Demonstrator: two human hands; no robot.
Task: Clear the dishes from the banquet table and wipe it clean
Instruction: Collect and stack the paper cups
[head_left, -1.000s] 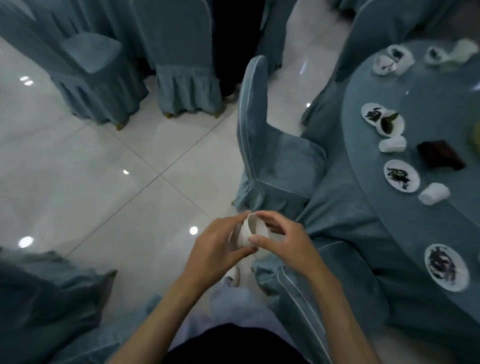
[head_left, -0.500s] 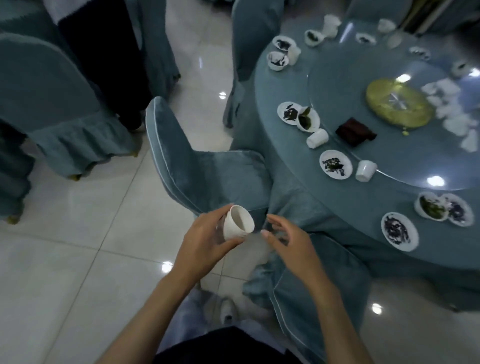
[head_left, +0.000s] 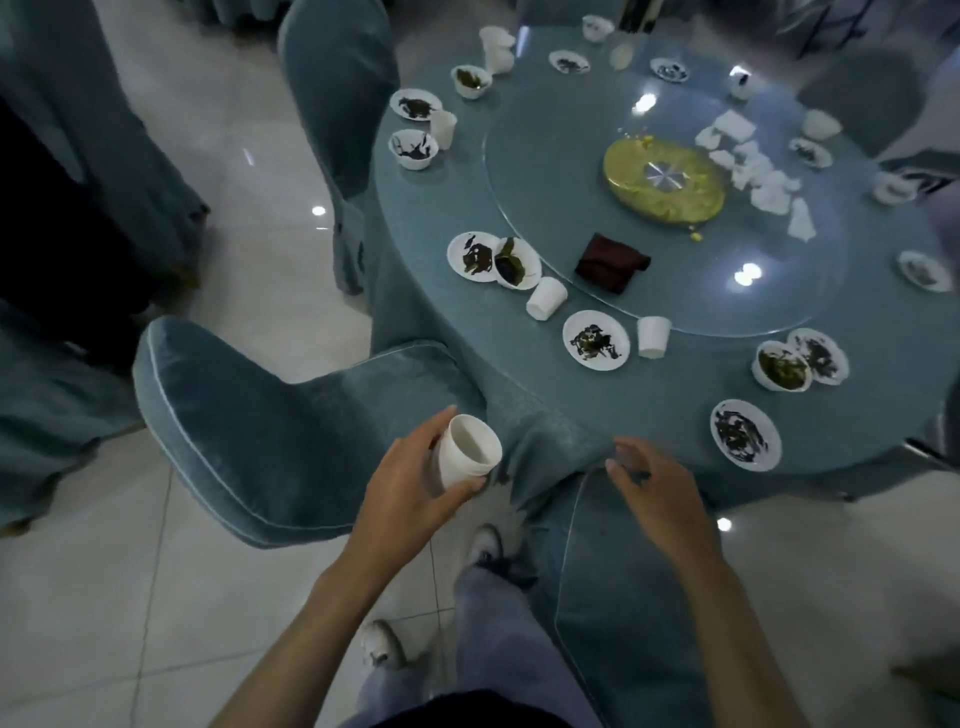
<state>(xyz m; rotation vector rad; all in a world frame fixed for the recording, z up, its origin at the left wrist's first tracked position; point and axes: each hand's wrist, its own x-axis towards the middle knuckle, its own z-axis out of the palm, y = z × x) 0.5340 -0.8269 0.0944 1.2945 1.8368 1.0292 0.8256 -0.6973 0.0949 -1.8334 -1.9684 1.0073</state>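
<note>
Holding: left hand (head_left: 415, 488) grips tilted cup (head_left: 466, 453)
Empty: right hand (head_left: 657, 493), loose, 3 o'clock of cup
Risk: tilt could spill dregs

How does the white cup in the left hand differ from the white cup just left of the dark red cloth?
The held cup is gripped by the left hand; the table cup rests untouched on the table. The held cup shows its open mouth; the table cup shows only its outside. Both are plain white.
</note>
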